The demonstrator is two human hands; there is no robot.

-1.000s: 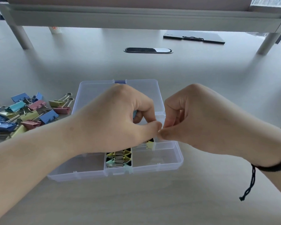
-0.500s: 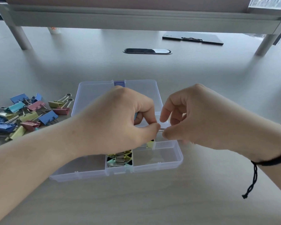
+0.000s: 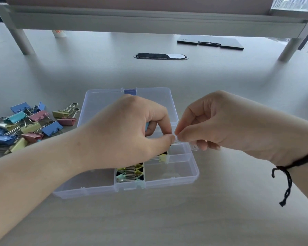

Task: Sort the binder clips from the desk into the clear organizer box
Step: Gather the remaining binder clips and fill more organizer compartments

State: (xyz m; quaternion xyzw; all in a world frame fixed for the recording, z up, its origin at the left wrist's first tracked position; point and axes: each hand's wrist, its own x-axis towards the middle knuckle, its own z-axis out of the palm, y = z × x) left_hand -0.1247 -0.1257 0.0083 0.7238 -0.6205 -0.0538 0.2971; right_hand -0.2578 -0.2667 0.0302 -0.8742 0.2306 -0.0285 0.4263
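Grey desk [image 3: 167, 219] fills the frame, clear organizer box [image 3: 100, 189] at centre. Over the last second the right hand [image 3: 226, 125] has slid slightly rightward, drawing a thin clear strip away from the left hand [image 3: 128, 132], which pinches its other end and seems to cup a blue clip. Likely a divider adjustment, not sorting. Loose binder clips [image 3: 25, 125] wait at middle left; hands hide the box's middle compartments.

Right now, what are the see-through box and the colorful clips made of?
The organizer box looks like clear, glossy plastic: you can see the desk and clips through its walls. The binder clips look like painted metal in pastel colors, with shiny bare wire handles, though the coating could be something else.
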